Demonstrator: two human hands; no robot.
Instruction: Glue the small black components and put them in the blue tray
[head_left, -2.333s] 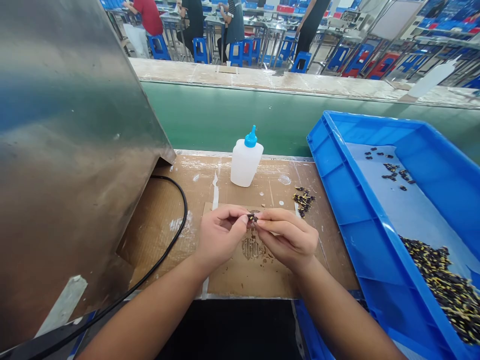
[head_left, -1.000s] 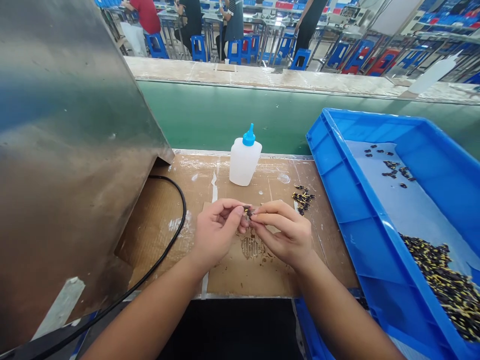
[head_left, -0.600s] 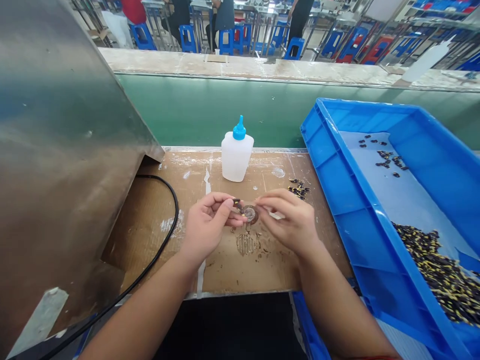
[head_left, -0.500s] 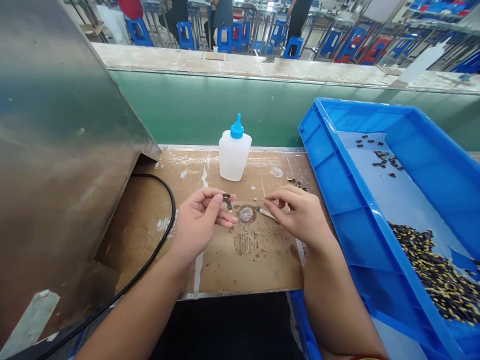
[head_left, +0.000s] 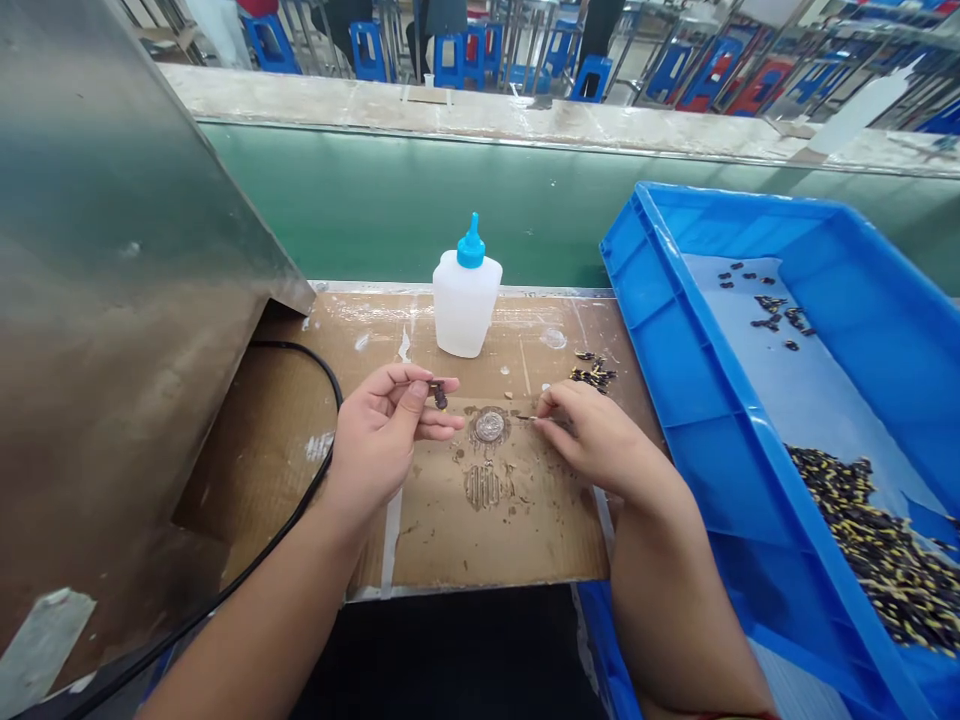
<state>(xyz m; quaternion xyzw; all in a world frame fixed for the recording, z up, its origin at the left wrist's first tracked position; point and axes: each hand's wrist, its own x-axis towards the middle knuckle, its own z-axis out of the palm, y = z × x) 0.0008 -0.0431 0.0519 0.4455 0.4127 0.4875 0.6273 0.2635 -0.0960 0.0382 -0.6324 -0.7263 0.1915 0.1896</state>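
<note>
While your left hand (head_left: 382,425) pinches the small dark part (head_left: 439,397) above the cardboard (head_left: 450,550), your right hand (head_left: 592,428) grips a thin tool (head_left: 527,417) between nearly closed fingertips, beside the shiny round patch (head_left: 490,427); a loose pinch could drop the part.

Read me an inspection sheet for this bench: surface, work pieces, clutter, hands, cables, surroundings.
Surface: brown cardboard sheet, stained, with whitish smears.
Work pieces: small black-and-yellow piece held up; round shiny patch on the cardboard; loose black-and-yellow pile near the blue plastic bin, which holds many more.
Clutter: translucent white plastic bottle with blue nozzle cap, upright.
Left hand: pinches the piece.
Right hand: fingertips at a thin, slender item; grip unclear.
Cables: one black cable, looping beside the grey metal housing.
Surroundings: green panel behind; blue plastic stools beyond, people partly visible.
</note>
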